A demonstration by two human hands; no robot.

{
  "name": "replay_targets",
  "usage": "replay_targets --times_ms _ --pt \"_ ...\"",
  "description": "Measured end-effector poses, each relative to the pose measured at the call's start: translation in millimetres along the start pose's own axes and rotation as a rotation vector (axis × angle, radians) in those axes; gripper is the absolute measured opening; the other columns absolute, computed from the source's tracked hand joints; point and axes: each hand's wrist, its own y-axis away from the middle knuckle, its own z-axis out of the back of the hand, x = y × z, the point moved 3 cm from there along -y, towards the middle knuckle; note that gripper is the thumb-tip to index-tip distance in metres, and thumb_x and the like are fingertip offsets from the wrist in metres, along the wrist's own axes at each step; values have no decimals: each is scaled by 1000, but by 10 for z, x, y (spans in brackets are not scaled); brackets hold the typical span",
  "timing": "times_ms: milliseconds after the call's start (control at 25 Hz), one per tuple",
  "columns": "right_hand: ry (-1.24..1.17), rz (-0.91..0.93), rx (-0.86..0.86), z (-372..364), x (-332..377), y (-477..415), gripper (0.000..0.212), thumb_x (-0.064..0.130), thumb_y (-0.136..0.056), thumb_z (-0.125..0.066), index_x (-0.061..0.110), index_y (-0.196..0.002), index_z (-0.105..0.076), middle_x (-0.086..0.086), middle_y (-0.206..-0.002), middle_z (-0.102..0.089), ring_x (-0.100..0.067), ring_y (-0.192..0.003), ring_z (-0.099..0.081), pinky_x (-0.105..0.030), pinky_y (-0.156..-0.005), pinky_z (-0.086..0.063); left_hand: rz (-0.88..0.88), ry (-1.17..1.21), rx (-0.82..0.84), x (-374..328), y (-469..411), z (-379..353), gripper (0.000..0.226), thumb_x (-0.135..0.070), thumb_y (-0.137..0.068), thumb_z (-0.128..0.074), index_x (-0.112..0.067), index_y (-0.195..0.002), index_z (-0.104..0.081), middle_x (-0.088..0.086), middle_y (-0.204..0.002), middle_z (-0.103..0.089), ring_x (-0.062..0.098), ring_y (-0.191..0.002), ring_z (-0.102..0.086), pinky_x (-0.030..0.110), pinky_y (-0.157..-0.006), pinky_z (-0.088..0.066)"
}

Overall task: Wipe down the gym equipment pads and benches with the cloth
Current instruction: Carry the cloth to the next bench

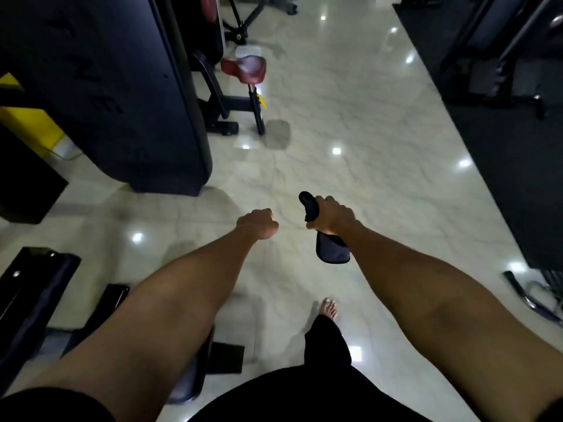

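Note:
My right hand (333,216) is shut on a dark cloth (332,252); one end sticks up past my fingers and the rest hangs below my wrist. My left hand (259,223) is a closed fist with nothing in it, a little left of the right hand. Both hands hang over the glossy pale floor. A red padded seat (243,68) on a black post stands ahead at upper centre-left. A black bench pad (33,287) lies at the lower left beside my left arm.
A tall black machine housing (115,86) with yellow parts fills the upper left. Dark mats and black equipment frames (502,71) line the right side. A marble-look floor aisle (350,117) runs ahead between them. My bare foot (329,309) is on the floor below my hands.

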Motion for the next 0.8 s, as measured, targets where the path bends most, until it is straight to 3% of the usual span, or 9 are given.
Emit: replay_targets --times_ms 320,560,800 --pt "-38 55 -32 910 -555 -1908 72 47 -82 -75 22 -139 -40 -7 -130 -49 -34 -115 -59 -39 -83 -40 -1 -115 -90 -966 -1722 1019 50 -36 -98 -44 -22 -146 -46 7 -149 -49 30 -133 -50 39 -106 -38" --pt "-45 207 -59 1753 -543 -3149 81 44 -85 -71 43 -151 -24 -7 -128 -49 -37 -111 -60 -40 -84 -44 79 -153 -151 -1406 -2722 1793 52 -36 -99 -43 -24 -150 -41 5 -148 -49 27 -134 -49 40 -105 -37" --pt "7 302 -60 2371 -321 -4590 74 43 -86 -70 40 -149 -31 -7 -129 -47 -36 -113 -60 -38 -82 -40 158 -94 -241 -1591 -3876 2700 50 -36 -99 -43 -24 -148 -43 6 -148 -50 29 -132 -51 41 -102 -40"
